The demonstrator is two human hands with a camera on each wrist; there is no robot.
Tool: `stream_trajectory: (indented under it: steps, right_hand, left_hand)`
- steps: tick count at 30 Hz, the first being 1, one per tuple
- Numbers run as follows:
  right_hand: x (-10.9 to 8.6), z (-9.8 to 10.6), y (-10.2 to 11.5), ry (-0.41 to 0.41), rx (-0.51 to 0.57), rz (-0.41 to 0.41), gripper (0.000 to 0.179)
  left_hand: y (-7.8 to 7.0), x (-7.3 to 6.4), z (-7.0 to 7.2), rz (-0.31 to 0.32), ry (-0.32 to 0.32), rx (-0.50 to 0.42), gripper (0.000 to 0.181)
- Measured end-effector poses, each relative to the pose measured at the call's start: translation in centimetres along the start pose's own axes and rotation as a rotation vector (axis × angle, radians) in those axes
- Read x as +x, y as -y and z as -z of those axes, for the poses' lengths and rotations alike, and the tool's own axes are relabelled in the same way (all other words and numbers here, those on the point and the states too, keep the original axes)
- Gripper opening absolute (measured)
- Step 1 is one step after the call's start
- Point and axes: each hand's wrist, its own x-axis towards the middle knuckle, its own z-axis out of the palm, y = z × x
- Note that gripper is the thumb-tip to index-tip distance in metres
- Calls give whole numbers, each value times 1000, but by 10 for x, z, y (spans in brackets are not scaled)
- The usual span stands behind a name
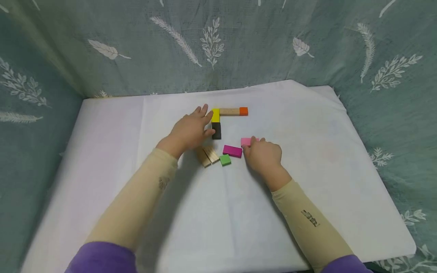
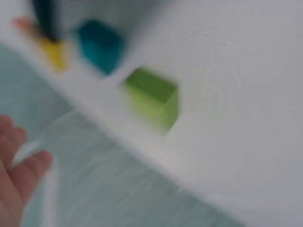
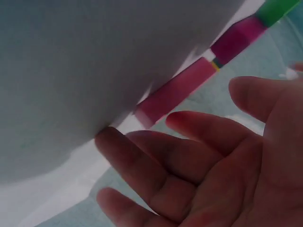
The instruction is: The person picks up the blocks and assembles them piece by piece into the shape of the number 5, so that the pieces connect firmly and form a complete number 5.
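Observation:
My left hand (image 1: 192, 130) spreads its fingers at the left side of a yellow block (image 1: 216, 115) and a black block (image 1: 216, 131), which lie end to end. From the yellow block a wooden strip (image 1: 229, 112) runs right to an orange block (image 1: 244, 111). My right hand (image 1: 264, 156) has its fingertips over a pink block (image 1: 245, 141). In the right wrist view the index fingertip is close beside that pink block (image 3: 177, 90), with the thumb held apart from it. A magenta block (image 1: 233, 151) lies left of the right hand.
Two plain wooden strips (image 1: 211, 154) lie side by side under the left wrist, partly covered by it. Beside them is a small green block (image 1: 225, 160). A white cloth (image 1: 191, 223) covers the table, with a green leaf-patterned curtain (image 1: 239, 49) behind.

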Motion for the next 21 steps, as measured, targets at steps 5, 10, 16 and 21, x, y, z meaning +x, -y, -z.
stream_trajectory:
  steps: [5, 10, 16, 21]
  right_hand:
    - [6, -2, -7, -3, -6, -1, 65]
    - [13, -6, 6, -13, -14, -30, 69]
    - [25, -8, 21, -23, -61, -86, 73]
    - [37, 0, 27, -88, -58, -98, 48]
  left_hand:
    - [8, 59, -28, -16, 78, -49, 71]
    - [16, 55, -42, -26, 80, -3, 65]
    - [11, 52, -49, -7, 96, 10, 63]
    - [8, 53, -47, 0, 89, 7, 63]
